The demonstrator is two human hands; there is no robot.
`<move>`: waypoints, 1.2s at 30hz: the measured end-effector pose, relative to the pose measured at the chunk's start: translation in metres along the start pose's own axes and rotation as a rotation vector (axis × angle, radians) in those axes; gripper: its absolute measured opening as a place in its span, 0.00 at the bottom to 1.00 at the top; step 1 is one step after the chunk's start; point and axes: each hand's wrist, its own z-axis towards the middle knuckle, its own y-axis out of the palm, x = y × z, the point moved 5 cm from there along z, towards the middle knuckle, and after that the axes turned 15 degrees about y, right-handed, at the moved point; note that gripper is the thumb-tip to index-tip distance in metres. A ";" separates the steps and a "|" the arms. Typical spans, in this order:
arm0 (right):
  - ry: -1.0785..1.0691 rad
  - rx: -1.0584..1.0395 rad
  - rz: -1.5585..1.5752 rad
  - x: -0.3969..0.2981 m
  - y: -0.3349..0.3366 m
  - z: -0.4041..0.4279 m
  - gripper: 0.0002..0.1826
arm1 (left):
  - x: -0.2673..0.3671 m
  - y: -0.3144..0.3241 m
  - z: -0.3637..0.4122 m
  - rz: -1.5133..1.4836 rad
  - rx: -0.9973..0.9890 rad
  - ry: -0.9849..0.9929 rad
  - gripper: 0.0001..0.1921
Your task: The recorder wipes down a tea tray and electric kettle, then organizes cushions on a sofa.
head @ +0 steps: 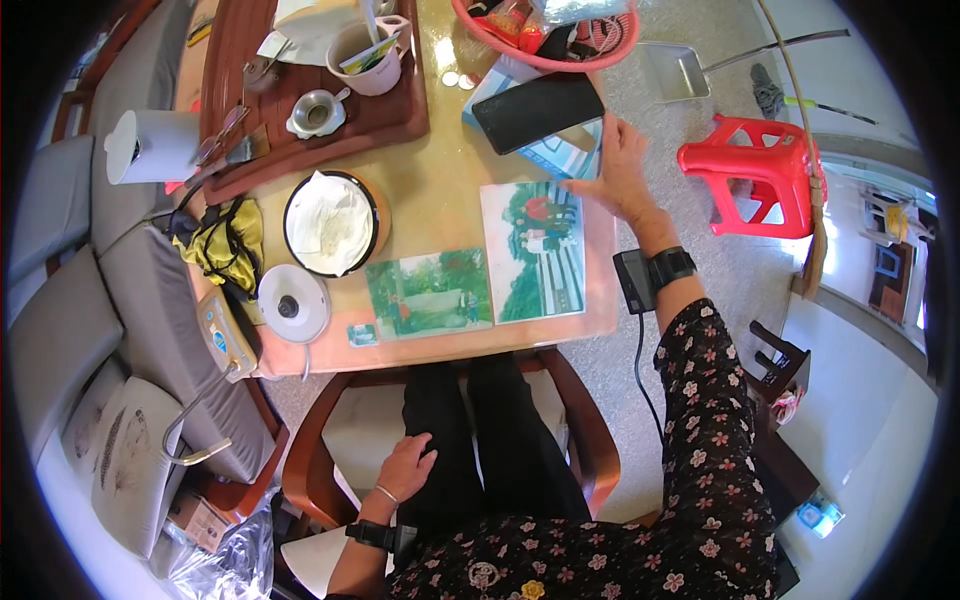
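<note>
My right hand [622,176] is at the table's right edge, thumb and fingers spread around the near right corner of a blue and white box [555,157]. Whether it grips the box is unclear. A black smartphone [538,111] lies face up across that box, its right end close to my fingers. Just below my thumb is a printed group photo [534,251]; a second, landscape photo [431,292] lies left of it. My left hand [405,466] rests on my thigh in black trousers [442,427], holding nothing, fingers slightly apart.
A pink basket [551,60] of small items stands at the table's far side. Left are a brown tea tray [360,142] with a mug [367,64], a paper-lined round container [330,221] and a kettle base [292,304]. A red plastic stool [750,169] stands on the right.
</note>
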 end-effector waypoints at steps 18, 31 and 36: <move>-0.659 0.063 -0.274 -0.110 -0.007 0.042 0.44 | 0.001 0.013 0.015 0.093 -0.021 0.028 0.20; -0.269 -0.059 -0.055 -0.129 -0.028 -0.028 0.42 | 0.049 -0.035 0.100 -0.330 0.404 0.367 0.16; -0.002 -0.168 0.419 -0.166 -0.024 -0.129 0.45 | 0.116 -0.070 0.156 -1.373 0.462 0.477 0.24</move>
